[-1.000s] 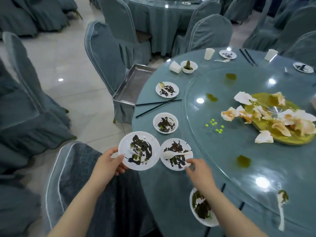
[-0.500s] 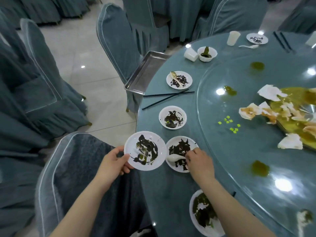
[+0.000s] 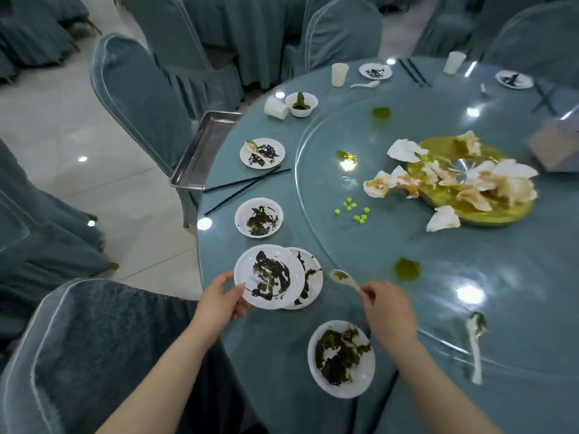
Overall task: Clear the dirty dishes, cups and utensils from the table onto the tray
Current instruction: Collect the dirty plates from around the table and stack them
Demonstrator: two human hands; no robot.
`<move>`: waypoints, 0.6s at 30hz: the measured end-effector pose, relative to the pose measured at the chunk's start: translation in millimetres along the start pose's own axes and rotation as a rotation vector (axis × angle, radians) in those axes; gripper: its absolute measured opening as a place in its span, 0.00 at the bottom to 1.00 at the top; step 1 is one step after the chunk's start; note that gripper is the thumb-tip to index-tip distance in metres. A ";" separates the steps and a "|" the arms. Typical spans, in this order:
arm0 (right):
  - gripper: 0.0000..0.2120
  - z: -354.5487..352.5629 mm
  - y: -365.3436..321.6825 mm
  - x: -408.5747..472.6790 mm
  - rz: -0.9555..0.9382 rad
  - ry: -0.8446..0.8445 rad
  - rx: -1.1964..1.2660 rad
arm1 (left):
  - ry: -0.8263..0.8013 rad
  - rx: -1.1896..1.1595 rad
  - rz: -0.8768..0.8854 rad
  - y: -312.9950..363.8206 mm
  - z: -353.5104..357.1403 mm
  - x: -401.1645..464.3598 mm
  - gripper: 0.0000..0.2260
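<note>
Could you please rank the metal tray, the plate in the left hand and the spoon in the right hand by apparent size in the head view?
1. metal tray
2. plate in the left hand
3. spoon in the right hand

The tray lies farther away, yet looks largest.

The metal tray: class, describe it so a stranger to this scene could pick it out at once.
Start at the big round table with the teal cloth and go to its far left edge. There, the metal tray rests on a covered chair drawn up to the table. It is the only rectangular, silver item; nearby dishes are round and white.

A single head-worn camera looks steeply down across the round table (image 3: 391, 308). The table's near edge sits close below.
</note>
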State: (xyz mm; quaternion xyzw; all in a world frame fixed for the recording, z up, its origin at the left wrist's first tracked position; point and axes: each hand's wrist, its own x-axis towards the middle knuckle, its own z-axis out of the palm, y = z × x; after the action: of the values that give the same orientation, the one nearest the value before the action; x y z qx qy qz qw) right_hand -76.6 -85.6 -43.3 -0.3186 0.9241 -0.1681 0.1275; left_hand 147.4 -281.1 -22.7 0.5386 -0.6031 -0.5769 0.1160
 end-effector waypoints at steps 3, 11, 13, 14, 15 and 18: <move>0.07 -16.8 28.2 -13.5 0.128 0.035 0.048 | -0.047 0.016 -0.003 4.3 19.4 6.6 0.12; 0.06 -43.1 77.3 -46.5 0.292 0.080 0.009 | 0.025 0.172 -0.001 -12.8 57.7 24.6 0.15; 0.06 -46.9 82.9 -51.2 0.324 0.091 0.018 | 0.039 0.262 0.012 -18.9 60.6 24.9 0.14; 0.05 -48.5 85.6 -52.9 0.338 0.100 0.029 | 0.032 0.296 0.018 -20.4 62.1 24.5 0.12; 0.05 -49.8 87.8 -54.1 0.349 0.111 0.047 | 0.025 0.323 0.020 -21.4 63.0 24.7 0.11; 0.07 -51.7 91.8 -58.1 0.384 0.145 0.121 | 0.025 0.344 -0.009 -16.2 65.6 27.6 0.04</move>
State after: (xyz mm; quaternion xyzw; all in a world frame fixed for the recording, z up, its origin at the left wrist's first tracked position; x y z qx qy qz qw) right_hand -100.0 31.0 -24.7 -0.1157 0.9628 -0.2184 0.1094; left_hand 95.0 -261.3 -69.5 0.5602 -0.6890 -0.4590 0.0271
